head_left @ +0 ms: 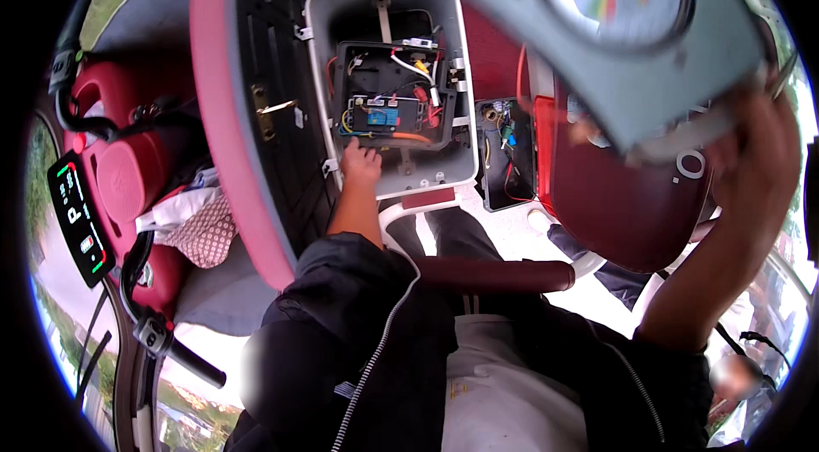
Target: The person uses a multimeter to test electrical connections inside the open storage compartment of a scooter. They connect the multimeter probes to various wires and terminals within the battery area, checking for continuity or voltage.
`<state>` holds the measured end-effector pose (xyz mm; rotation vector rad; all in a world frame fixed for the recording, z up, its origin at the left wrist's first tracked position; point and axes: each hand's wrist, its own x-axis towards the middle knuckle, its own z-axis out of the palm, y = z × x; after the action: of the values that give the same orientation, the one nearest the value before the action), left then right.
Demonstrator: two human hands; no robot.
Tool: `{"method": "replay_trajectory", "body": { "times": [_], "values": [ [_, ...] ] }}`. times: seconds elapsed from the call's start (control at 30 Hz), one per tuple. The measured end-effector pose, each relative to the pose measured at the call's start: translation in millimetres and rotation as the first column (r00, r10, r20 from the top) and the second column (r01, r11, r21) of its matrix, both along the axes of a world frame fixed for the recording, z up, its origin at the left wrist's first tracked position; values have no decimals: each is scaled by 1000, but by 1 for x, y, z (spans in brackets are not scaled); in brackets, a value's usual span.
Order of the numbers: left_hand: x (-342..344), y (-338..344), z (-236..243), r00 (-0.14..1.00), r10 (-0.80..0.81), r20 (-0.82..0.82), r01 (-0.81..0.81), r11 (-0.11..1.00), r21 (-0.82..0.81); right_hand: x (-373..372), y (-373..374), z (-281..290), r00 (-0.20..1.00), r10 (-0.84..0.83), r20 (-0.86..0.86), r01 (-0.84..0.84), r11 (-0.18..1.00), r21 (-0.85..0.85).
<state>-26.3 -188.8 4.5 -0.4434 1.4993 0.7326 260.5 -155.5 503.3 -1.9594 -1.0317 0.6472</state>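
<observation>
My left hand (363,166) reaches to the near-left edge of an open black electronics box (384,147). Its index finger is stretched out by the wires at the box's corner, and nothing shows in its grip. Inside the box are coloured wires, connectors and a blue module (381,116). The box sits in a white-rimmed under-seat compartment (470,157). At upper right, my right hand (759,140) is closed on the edge of a grey-green case (529,21) with a round, rainbow-glinting face. The case is raised close to the camera and blurred; its far side is cut off.
A red-edged seat lid (226,110) stands open left of the compartment. A second black tray (486,174) with wires lies to its right, next to a dark red seat pad (631,221). Handlebars with a display (79,217) are at far left. A padded bar (486,275) crosses near me.
</observation>
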Motion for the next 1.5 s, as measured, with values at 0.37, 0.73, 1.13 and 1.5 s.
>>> {"method": "replay_trajectory", "body": {
  "times": [0.37, 0.73, 1.13, 1.5],
  "values": [
    [-20, -7, -40, 975, 16, 223, -48, 989, 138, 31, 67, -69, 904, 381, -193, -374, 924, 71],
    [-13, -30, -27, 990, -57, 127, 43, 993, 109, 49, 58, -68, 932, 357, -65, -356, 934, 25],
    [-6, -74, 25, 985, -17, 170, 31, 997, -78, 59, 52, -64, 948, 317, -19, -317, 948, 10],
    [-1, -59, 28, 973, -227, 45, 228, 900, -371, 58, 54, -71, 955, 293, 38, -293, 956, 7]
  ]
}}
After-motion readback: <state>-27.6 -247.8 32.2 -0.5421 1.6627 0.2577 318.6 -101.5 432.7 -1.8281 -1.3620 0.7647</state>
